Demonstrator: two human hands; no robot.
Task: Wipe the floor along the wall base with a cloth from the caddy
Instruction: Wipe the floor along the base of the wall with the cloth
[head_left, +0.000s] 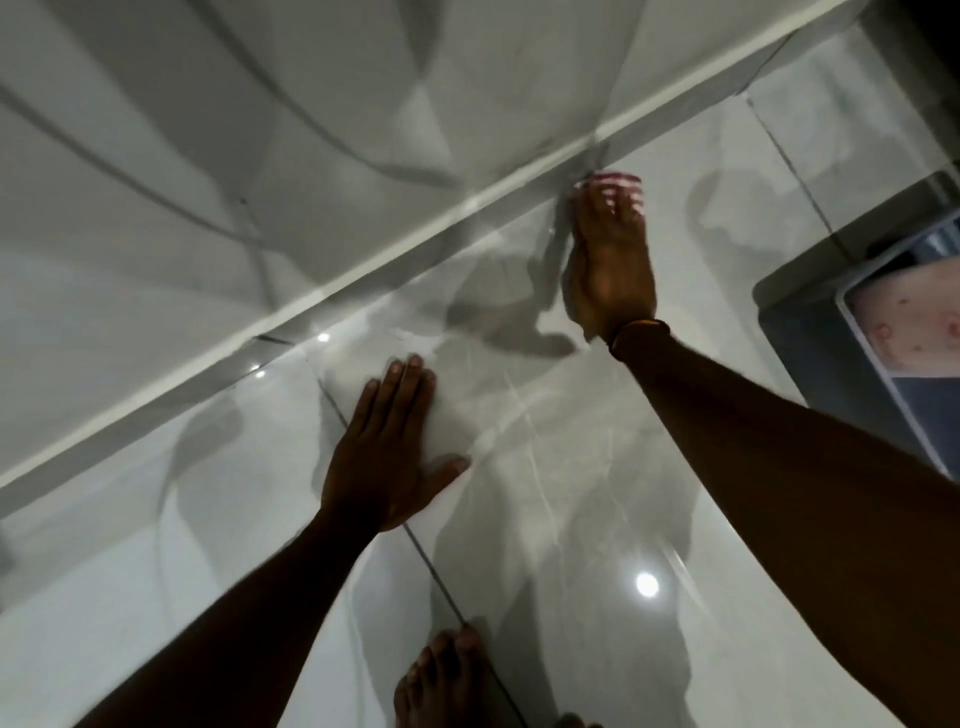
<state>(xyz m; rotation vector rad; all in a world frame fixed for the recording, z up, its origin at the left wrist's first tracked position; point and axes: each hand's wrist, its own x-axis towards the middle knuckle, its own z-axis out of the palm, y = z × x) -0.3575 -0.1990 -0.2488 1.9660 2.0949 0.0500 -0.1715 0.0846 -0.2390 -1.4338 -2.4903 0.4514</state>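
A pink-and-white cloth (618, 183) lies on the glossy grey floor tile (545, 415), right against the white wall base (363, 270) that runs diagonally across the view. My right hand (610, 265) presses down on the cloth, fingers over it; only the cloth's far edge shows past the fingertips. My left hand (387, 447) rests flat on the floor closer to me, fingers spread, holding nothing. The caddy (810, 338), a dark grey box with a pale rim, stands at the right edge with pink cloth (904, 322) inside.
My bare foot (441, 680) is on the floor at the bottom centre. The grey marbled wall (260, 130) fills the upper left. A dark object (914, 31) sits in the top right corner. Light spots reflect off the shiny tiles.
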